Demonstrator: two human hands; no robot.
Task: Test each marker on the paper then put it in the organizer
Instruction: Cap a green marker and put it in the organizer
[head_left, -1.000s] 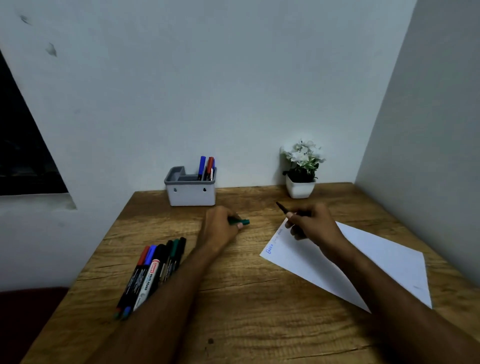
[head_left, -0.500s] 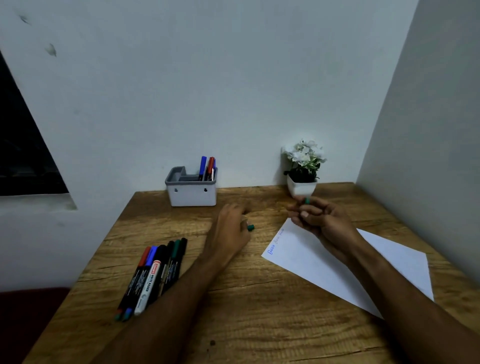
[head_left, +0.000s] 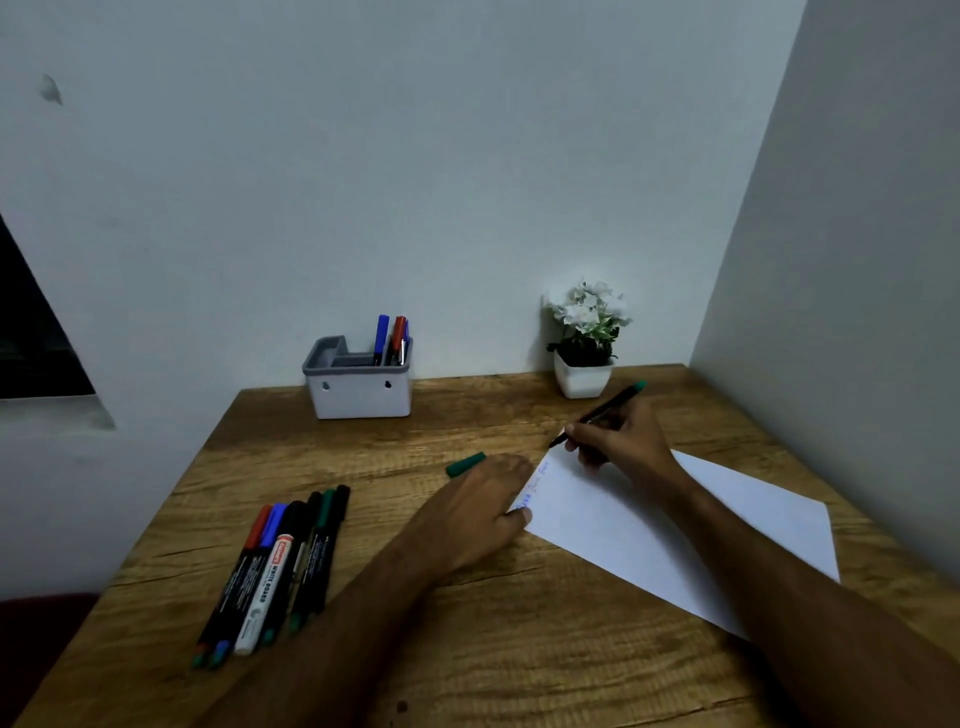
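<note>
Markers lie bunched on desk at left; one reads "WHITE BOARD". Organizer at back holds a few. Green cap beside left hand, flat on paper edge w/ blue scrawl, unreadable. Right hand pinches green marker, tip prob. touching paper.

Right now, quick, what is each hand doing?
Left hand: open, fingers flat, pressing on the paper's left edge.
Right hand: holding the uncapped green marker, tip at the paper's top corner.
</note>
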